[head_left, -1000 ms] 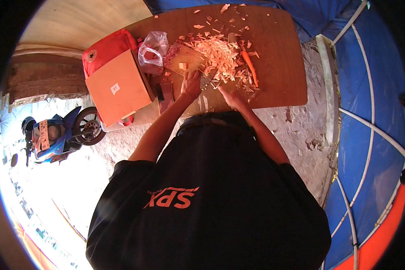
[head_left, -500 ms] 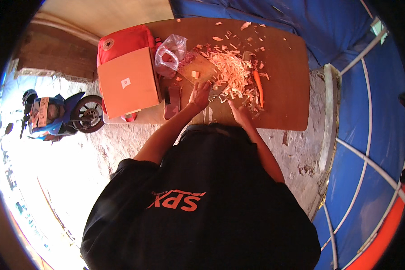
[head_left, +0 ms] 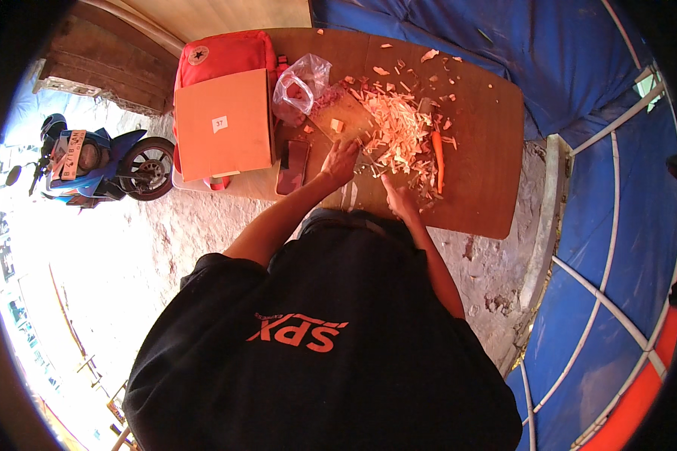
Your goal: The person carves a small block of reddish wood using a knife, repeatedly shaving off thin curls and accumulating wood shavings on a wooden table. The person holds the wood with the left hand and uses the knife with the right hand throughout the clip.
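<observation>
My left hand (head_left: 341, 162) rests at the near edge of a wooden cutting board (head_left: 352, 111), fingers bent down; whatever lies under the fingertips is too small to make out. A pale cut block (head_left: 337, 125) sits on the board just beyond them. My right hand (head_left: 401, 200) is closed around a knife, its handle hidden in the grip; the thin grey blade (head_left: 369, 161) points toward my left fingers. Beyond both hands spreads a heap of pale shredded vegetable strips (head_left: 399, 124). An orange carrot (head_left: 438, 161) lies along the heap's right side.
A brown cardboard box (head_left: 226, 135) leans over a red backpack (head_left: 229, 56) at the table's left. Beside them are a dark phone (head_left: 292, 167) and a clear plastic bag (head_left: 302, 83). A blue motorcycle (head_left: 98, 165) stands left; blue tarpaulin (head_left: 579, 225) hangs right.
The whole view has tilted slightly, shifting the tabletop things to the right in the picture. Both hands keep nearly the same places by the board, with only slight movement.
</observation>
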Demonstrator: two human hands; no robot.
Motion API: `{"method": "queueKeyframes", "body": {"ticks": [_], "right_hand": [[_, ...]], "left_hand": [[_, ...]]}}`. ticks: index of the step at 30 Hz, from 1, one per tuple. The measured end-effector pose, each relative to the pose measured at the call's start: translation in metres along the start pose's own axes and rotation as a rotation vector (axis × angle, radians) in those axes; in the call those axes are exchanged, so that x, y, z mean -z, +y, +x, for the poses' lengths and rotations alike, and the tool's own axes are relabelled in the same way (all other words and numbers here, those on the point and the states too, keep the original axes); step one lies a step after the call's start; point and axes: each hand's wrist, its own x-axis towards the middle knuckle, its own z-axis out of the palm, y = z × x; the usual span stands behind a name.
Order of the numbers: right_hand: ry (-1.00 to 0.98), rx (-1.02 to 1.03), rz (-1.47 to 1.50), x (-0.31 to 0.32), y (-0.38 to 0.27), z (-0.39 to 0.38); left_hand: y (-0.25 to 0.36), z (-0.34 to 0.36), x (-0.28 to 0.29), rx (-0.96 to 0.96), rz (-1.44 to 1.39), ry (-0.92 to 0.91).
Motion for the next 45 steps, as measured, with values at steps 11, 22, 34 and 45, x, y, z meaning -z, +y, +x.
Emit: {"method": "queueKeyframes", "body": {"ticks": [11, 22, 34, 45], "right_hand": [[0.051, 0.155, -0.060, -0.005, 0.016, 0.004], [0.087, 0.007, -0.174, -0.010, 0.006, -0.005], [0.080, 0.342, -0.213, -0.015, 0.012, -0.010], [0.084, -0.107, -0.187, -0.001, -0.040, -0.048]], "left_hand": [[0.004, 0.005, 0.010, -0.006, 0.013, -0.023], [0.006, 0.008, 0.004, -0.003, -0.009, 0.018], [0.009, 0.009, -0.001, 0.032, -0.045, 0.037], [0.009, 0.008, 0.002, 0.031, -0.084, 0.010]]}}
